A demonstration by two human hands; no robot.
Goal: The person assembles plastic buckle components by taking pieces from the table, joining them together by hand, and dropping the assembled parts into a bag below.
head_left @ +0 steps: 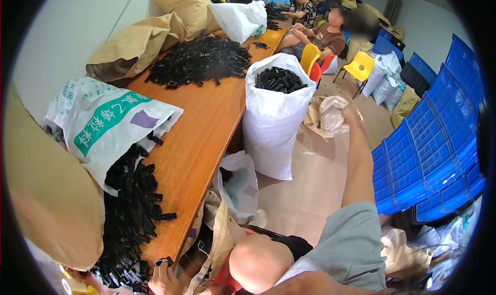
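At the bottom, beside the table's edge, my left hand (164, 279) pinches a small black plastic part (164, 262). Next to it spreads a heap of similar black parts (126, 217), spilling from a white woven sack with green print (116, 119). My right arm is stretched far out to the right, in a grey sleeve. Its hand (351, 114) overlaps the edge of a crumpled paper bag with a pale liner (329, 117); its fingers are too small and blurred to make out, so whether it touches the bag is unclear.
The wooden table (199, 145) carries another black heap (201, 60). A full white sack (274, 114) stands beside it. An open brown sack (219, 238) is near my knee. Blue crates (423, 140) line the right; yellow chairs (359, 66) and several seated people are farther back.
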